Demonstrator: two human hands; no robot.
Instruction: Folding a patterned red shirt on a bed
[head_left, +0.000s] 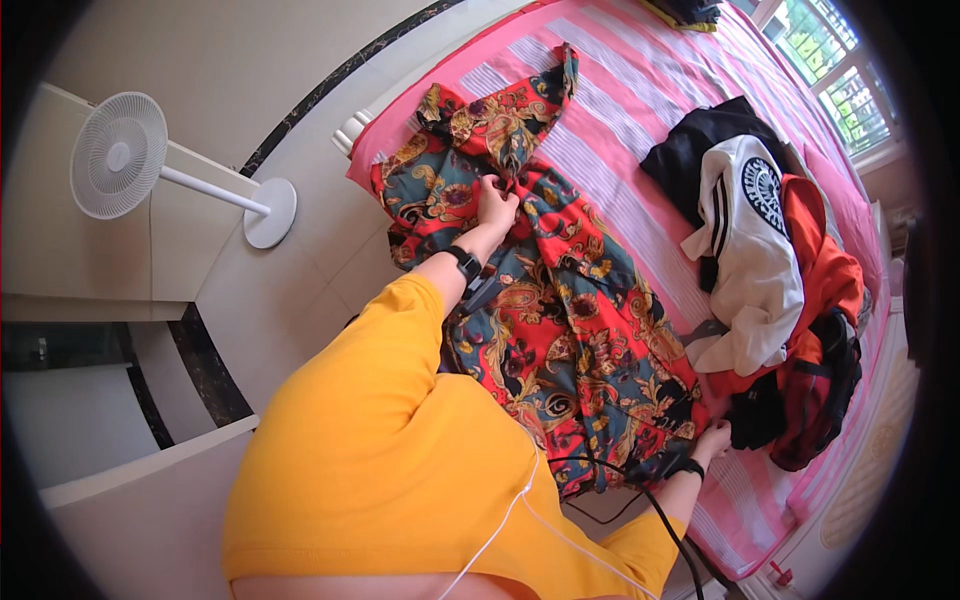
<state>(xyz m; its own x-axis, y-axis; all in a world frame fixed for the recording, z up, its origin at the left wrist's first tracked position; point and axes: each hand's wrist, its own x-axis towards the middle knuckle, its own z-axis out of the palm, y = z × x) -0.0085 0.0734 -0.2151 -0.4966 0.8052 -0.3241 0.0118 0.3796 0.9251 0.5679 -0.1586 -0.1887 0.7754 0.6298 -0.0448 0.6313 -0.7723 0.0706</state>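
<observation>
A long dress (577, 307) with a red, teal and gold paisley-like print lies spread across the bed's near edge, its lower part hanging toward my body. My left hand (499, 204) pinches the dress fabric where it gathers at the waist. At the skirt's far lower corner, my right hand (714, 438) grips the cloth edge, with its fingers partly hidden. One sleeve (559, 82) stretches toward the top of the view, bent over the bodice. Black bands with devices circle both of my wrists.
Pink and white striped bedding (622, 97) covers the bed. To the right is a clothes pile with a white jacket (750, 262), an orange garment (832, 277) and black clothes (705, 142). A white standing fan (120, 157) is at left. A black cable (664, 514) crosses near my right forearm.
</observation>
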